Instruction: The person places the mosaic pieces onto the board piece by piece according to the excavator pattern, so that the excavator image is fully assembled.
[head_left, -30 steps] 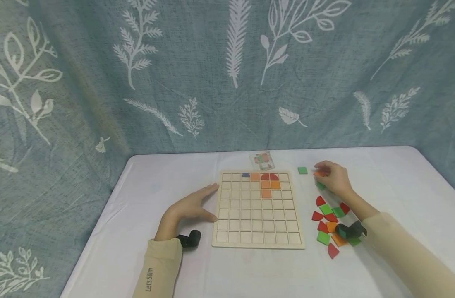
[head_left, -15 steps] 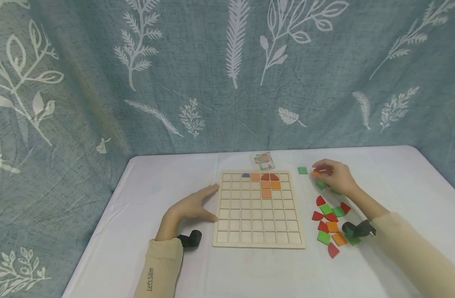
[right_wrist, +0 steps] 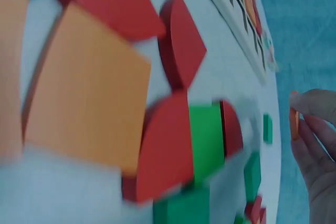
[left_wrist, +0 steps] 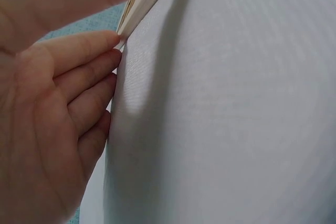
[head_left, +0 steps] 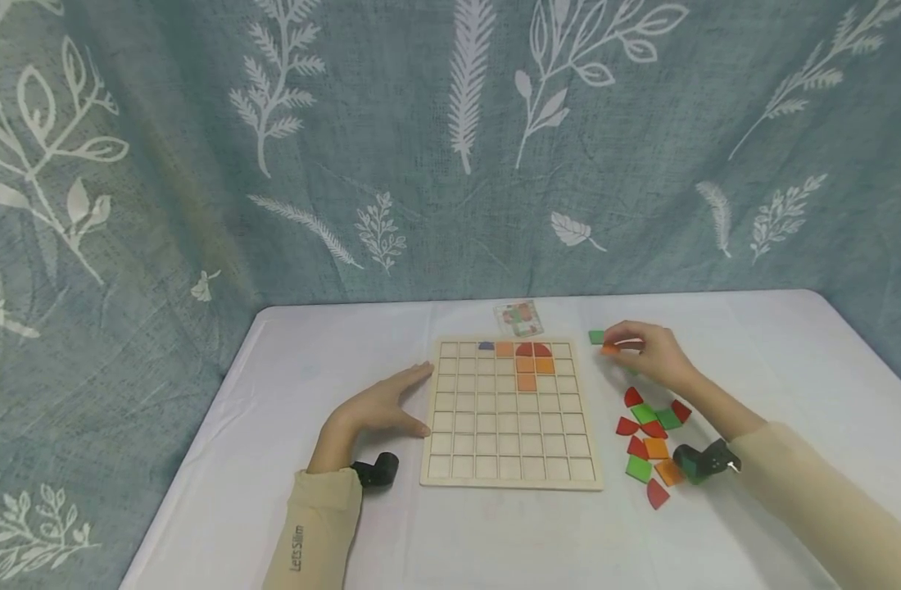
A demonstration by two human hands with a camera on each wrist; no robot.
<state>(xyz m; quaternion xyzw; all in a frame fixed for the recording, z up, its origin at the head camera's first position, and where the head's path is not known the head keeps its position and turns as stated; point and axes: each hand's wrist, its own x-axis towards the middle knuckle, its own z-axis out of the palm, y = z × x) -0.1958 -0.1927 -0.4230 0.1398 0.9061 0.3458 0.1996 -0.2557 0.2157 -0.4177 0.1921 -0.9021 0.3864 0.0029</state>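
My right hand (head_left: 655, 358) pinches a small orange tile (right_wrist: 294, 121) between thumb and fingers, held above the cloth right of the board. The wooden grid board (head_left: 511, 424) lies flat in the middle of the table. Along its left edge rests my left hand (head_left: 380, 406), fingers and thumb spread, touching the frame. Several orange square tiles (head_left: 526, 382) and two red quarter-round tiles (head_left: 542, 350) sit in the board's upper cells, with a blue piece (head_left: 486, 346) to their left. Close to my right fingertips lies a green square tile (head_left: 595, 337).
Several loose red, green and orange tiles (head_left: 656, 448) are scattered right of the board, partly beneath my right wrist's black camera (head_left: 704, 459). A clear-edged pattern card (head_left: 519, 318) lies behind the board. A patterned blue-green curtain (head_left: 421, 147) hangs behind the table.
My right hand has picked up the orange tile and moved left with it, toward the board and the green square. My left hand has stayed in place.
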